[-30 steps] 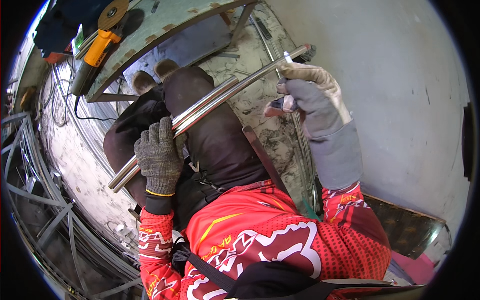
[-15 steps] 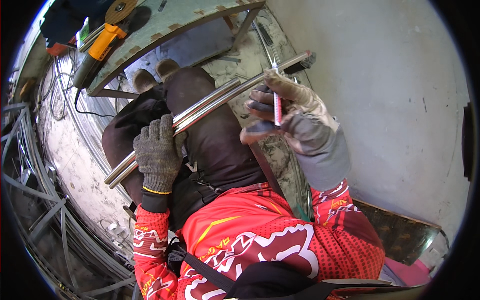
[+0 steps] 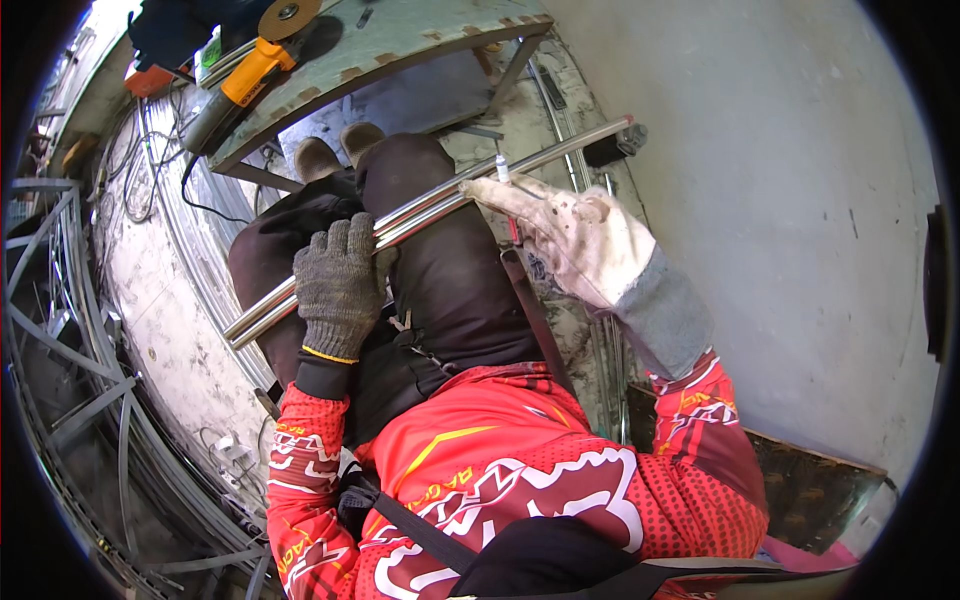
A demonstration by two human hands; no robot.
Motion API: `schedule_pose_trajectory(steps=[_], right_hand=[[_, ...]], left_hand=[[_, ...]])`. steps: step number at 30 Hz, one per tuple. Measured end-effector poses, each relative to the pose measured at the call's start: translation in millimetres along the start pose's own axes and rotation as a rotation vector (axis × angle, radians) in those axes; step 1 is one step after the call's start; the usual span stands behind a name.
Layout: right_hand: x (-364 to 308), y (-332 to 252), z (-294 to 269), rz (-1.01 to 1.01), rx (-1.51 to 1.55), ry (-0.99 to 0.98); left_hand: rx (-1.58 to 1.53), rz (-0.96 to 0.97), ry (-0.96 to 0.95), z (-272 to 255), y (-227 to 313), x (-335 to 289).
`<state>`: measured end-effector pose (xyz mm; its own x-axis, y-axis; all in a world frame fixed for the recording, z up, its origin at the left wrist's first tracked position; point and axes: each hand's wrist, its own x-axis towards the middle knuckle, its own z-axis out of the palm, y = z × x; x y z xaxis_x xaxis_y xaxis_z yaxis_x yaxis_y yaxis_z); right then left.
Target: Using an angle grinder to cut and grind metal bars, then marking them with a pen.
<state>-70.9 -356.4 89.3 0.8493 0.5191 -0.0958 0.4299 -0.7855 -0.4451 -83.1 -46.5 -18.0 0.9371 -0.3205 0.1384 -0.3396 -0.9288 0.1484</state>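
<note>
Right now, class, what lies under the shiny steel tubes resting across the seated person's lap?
Under the shiny steel tubes are dark-trousered thighs. The grey knitted-gloved left hand covers the tubes' middle stretch, and the white leather-gloved right hand touches them, hiding what lies beneath.

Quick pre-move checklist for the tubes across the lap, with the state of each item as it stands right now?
1. Left hand gripping the steel tubes: ok, knit glove wrapped over them.
2. Tubes supported: ok, lying across the thighs.
3. Right hand on its tool: ok, leather glove holds a thin rod-like tool at the tubes.
4. Tool tip touching the tube: cannot tell.
5. Far tube end free of the wall: ok, a gap shows.
6. Angle grinder out of the way: ok, lying on the bench above.
</note>
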Motion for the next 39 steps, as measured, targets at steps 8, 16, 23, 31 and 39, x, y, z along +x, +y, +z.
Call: schedule_pose_trajectory(steps=[8, 16, 23, 31, 39], right_hand=[[34.9, 45.3, 0.7, -0.214, -0.186, 0.462], [38.5, 74.7, 34.8, -0.1, 0.974, 0.315], [40.2, 0.8, 50.7, -0.132, -0.041, 0.346], [52.2, -9.2, 28.1, -0.274, -0.264, 0.179], [54.4, 15.6, 19.2, -0.278, -0.269, 0.256]], left_hand=[[-0.002, 0.008, 0.043, 6.9, 0.8, 0.7], [-0.016, -0.017, 0.01, 2.0, 1.5, 1.2], [-0.088, -0.032, 0.089, 7.6, -3.0, -2.1], [-0.112, -0.016, 0.115, 8.6, -3.3, -10.7], [-0.113, -0.03, 0.122, 11.9, -5.7, -12.0]])
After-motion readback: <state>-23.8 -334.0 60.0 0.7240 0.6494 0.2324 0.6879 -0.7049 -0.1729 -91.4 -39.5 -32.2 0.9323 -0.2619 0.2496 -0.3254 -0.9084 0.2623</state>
